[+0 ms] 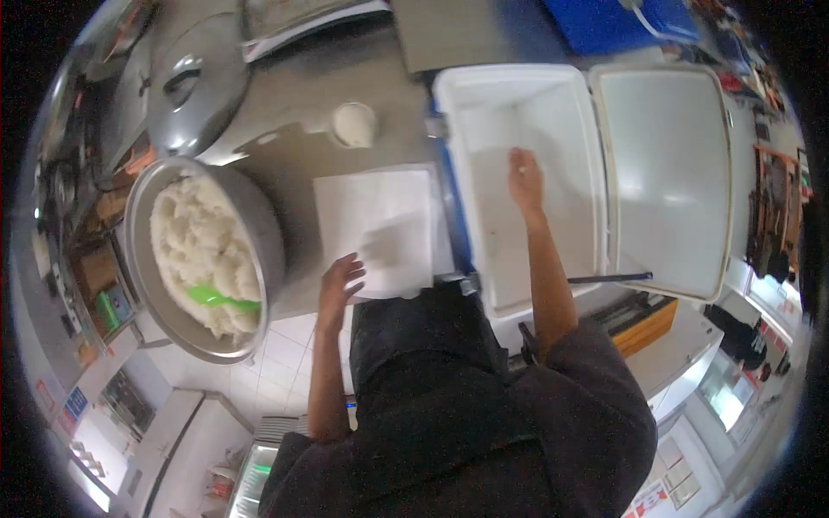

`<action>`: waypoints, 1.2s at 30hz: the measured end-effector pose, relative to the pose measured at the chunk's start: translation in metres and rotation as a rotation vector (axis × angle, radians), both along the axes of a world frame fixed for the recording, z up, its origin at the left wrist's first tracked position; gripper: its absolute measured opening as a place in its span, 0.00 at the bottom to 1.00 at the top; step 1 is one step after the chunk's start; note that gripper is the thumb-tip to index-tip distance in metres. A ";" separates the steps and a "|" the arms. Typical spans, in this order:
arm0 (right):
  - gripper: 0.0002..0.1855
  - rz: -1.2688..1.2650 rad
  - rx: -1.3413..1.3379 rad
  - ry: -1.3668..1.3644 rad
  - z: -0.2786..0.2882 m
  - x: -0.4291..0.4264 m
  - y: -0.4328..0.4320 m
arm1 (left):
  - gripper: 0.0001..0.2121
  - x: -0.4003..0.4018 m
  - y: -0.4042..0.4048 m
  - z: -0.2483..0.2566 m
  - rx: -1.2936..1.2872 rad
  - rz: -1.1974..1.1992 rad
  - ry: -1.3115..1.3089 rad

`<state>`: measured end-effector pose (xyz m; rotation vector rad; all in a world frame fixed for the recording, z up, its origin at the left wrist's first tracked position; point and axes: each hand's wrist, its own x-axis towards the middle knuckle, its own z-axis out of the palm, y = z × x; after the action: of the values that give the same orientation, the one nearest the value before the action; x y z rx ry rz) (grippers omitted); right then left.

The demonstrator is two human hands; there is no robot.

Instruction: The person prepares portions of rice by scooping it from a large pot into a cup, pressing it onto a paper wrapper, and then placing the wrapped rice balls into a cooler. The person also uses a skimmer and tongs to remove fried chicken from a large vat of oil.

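My left hand (pixel 340 280) hangs at the near left corner of a stack of white paper sheets (pixel 388 207); its fingers are apart with nothing in them. My right hand (pixel 525 180) reaches over the open white cooler box (pixel 466 194). Its fingers look curled and blurred, and whether anything is in them is hidden. To the left, a large metal pot (pixel 272 226) holds white cooked rice (pixel 194 226). A bright green rice paddle (pixel 217 298) lies on the rice. Beyond the paper is a small round white bowl (pixel 354 124), apparently with rice in it.
The cooler's hinged lid (pixel 667 175) lies back to the right, with a dark strip (pixel 612 278) across its near edge. A domed metal lid (pixel 201 90) rests on the steel counter (pixel 291 90) behind the pot. At the back are a tray (pixel 317 32) and a blue surface (pixel 622 26).
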<state>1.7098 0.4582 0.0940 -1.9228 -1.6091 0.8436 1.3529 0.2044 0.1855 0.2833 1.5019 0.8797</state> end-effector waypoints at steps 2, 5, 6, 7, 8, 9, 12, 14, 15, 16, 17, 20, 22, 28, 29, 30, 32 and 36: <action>0.19 0.014 0.144 0.157 0.087 -0.082 0.001 | 0.22 -0.004 0.002 -0.039 0.025 -0.048 0.199; 0.33 0.225 0.345 0.094 0.102 -0.199 0.000 | 0.19 0.000 0.019 -0.063 0.256 -0.291 0.731; 0.41 0.270 0.368 -0.074 0.094 -0.234 0.003 | 0.19 0.001 0.025 -0.063 0.464 -0.487 1.107; 0.50 0.310 0.383 -0.241 0.085 -0.261 0.007 | 0.19 0.003 0.029 -0.059 0.468 -0.474 1.106; 0.50 0.319 0.389 -0.241 0.080 -0.281 0.013 | 0.18 0.003 0.031 -0.053 0.448 -0.479 1.046; 0.55 0.270 0.203 -0.374 0.075 -0.300 0.022 | 0.18 0.000 0.032 -0.049 0.428 -0.481 0.990; 0.61 0.261 -0.050 -0.465 0.081 -0.321 0.034 | 0.20 -0.011 0.029 -0.061 0.452 -0.436 0.908; 0.62 0.301 -0.121 -0.432 0.093 -0.317 0.028 | 0.21 -0.019 0.039 -0.065 0.443 -0.376 0.830; 0.63 0.380 -0.085 -0.375 0.102 -0.311 0.014 | 0.23 -0.024 0.050 -0.064 0.351 -0.124 0.385; 0.64 0.450 -0.053 -0.316 0.114 -0.305 -0.005 | 0.26 -0.028 0.060 -0.060 0.249 0.116 -0.063; 0.64 0.449 -0.063 -0.322 0.127 -0.300 -0.027 | 0.26 -0.031 0.072 -0.044 0.241 0.115 -0.069; 0.64 0.597 -0.188 -0.396 0.161 -0.274 -0.103 | 0.30 -0.027 0.080 -0.005 0.306 0.303 -1.121; 0.62 0.633 -0.012 -0.310 0.163 -0.242 -0.141 | 0.28 -0.013 0.062 -0.020 0.237 0.178 -0.890; 0.56 0.288 0.003 -0.044 0.188 -0.120 -0.203 | 0.26 0.030 0.047 -0.038 0.452 -0.083 0.469; 0.56 0.285 0.007 -0.038 0.190 -0.110 -0.216 | 0.25 0.038 0.050 -0.045 0.593 -0.224 1.055; 0.54 0.261 0.030 -0.017 0.192 -0.102 -0.228 | 0.28 0.045 0.054 -0.051 0.702 -0.326 1.198; 0.52 0.243 0.051 0.017 0.194 -0.089 -0.252 | 0.28 0.047 0.052 -0.059 0.751 -0.446 1.316; 0.37 0.218 0.239 0.016 0.192 -0.074 -0.277 | 0.28 0.049 0.037 -0.019 0.880 -0.293 1.389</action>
<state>1.6354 0.1814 0.2857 -1.5938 -1.8431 0.7095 1.4017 0.2417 0.1663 2.0270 2.0642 1.1024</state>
